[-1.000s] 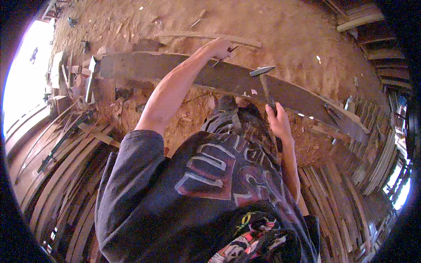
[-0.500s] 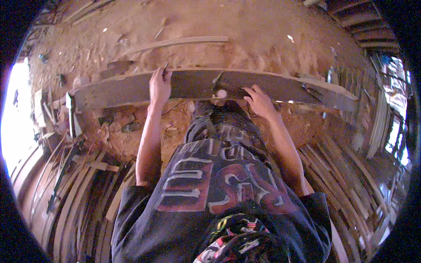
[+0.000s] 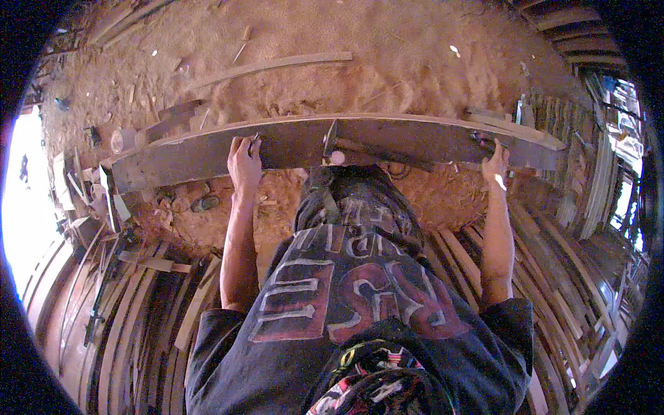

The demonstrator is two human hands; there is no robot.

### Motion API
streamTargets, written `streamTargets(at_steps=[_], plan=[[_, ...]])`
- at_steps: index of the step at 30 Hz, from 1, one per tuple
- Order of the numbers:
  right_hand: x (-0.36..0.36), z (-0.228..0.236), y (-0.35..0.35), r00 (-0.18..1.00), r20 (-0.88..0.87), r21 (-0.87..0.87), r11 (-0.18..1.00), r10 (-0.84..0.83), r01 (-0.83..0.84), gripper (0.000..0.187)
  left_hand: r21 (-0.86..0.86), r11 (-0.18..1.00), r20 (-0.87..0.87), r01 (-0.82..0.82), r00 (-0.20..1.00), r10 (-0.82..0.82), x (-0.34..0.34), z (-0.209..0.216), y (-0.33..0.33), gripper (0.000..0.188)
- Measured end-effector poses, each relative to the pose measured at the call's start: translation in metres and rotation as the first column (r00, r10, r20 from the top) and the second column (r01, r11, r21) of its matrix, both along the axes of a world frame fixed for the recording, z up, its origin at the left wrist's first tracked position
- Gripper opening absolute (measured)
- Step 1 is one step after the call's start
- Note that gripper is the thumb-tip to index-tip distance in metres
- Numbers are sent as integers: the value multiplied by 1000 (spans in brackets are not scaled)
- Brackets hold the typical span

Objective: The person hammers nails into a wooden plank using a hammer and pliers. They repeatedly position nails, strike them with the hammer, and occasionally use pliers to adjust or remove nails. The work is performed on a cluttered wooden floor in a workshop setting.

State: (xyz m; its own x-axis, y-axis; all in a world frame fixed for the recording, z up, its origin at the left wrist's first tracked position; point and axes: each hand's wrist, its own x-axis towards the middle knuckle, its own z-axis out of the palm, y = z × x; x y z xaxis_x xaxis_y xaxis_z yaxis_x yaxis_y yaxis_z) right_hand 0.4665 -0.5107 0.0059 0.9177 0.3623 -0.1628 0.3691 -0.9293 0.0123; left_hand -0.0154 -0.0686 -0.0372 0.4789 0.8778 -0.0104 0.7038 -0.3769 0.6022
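Note:
A long dark wooden plank (image 3: 290,148) with a pale edge lies across in front of me. My left hand (image 3: 245,164) is over its left half, fingers closed on a small dark pencil-like stick (image 3: 256,138). My right hand (image 3: 495,167) is at the plank's right part, fingers closed at a small dark object (image 3: 483,140) whose kind is unclear. Near the middle, a thin upright piece like a square's blade (image 3: 330,135) stands beside a pale round thing (image 3: 337,158). A dark flat strip (image 3: 387,155) lies slanting to its right.
Loose timber strips (image 3: 131,318) are stacked at lower left, with more boards (image 3: 553,304) at lower right. On the sawdust-covered ground (image 3: 387,62) beyond the plank lies a thin batten (image 3: 277,66). A pale roll-like object (image 3: 123,140) sits by the plank's left end.
My right hand has moved right along the plank, from near the middle to the small dark object. My left hand has shifted slightly left and nearer me.

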Motion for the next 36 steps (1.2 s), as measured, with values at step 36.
streamTargets(at_steps=[36], plan=[[-183,59,140,365,-904,317,923,224,217,31,123,972,-76,-199,975,209,-67,7,99,24]])
